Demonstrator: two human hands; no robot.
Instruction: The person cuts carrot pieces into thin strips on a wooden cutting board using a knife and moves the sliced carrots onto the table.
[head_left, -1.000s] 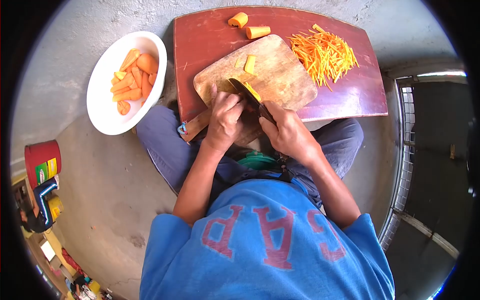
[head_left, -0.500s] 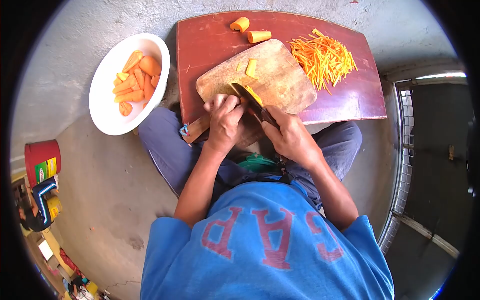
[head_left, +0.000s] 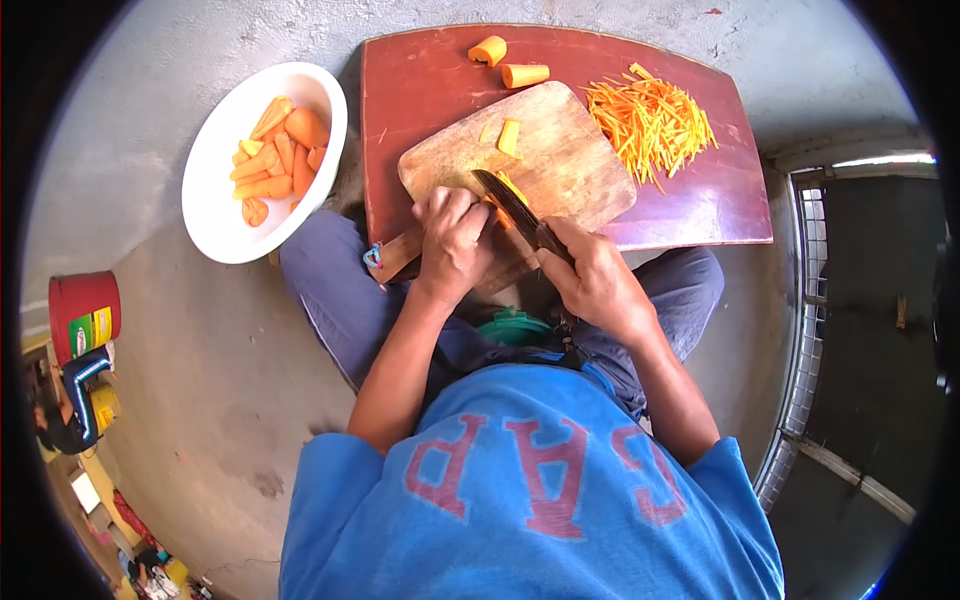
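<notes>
From the head view, the left hand is bunched over the near left part of the board, its fingers curled down on a carrot piece, of which just a little orange shows beside the blade; the fingers hide the rest. The right hand is closed firmly round the handle of a dark knife, the blade slanting far and left until its tip comes near the left hand's knuckles. Along the blade's far side lie a few cut strips.

All this goes on over a worn wooden board, set askew, its near part and handle jutting past the near edge of a red table. A blue loop hangs at the handle's end. Farther up the board I see a flat carrot slice with a smaller bit beside it.

Beyond the board, at the table's far side, lie two carrot chunks, apart from each other. To the right sits a loose heap of carrot shreds. Left of the table, a white basin holds more peeled carrots.
</notes>
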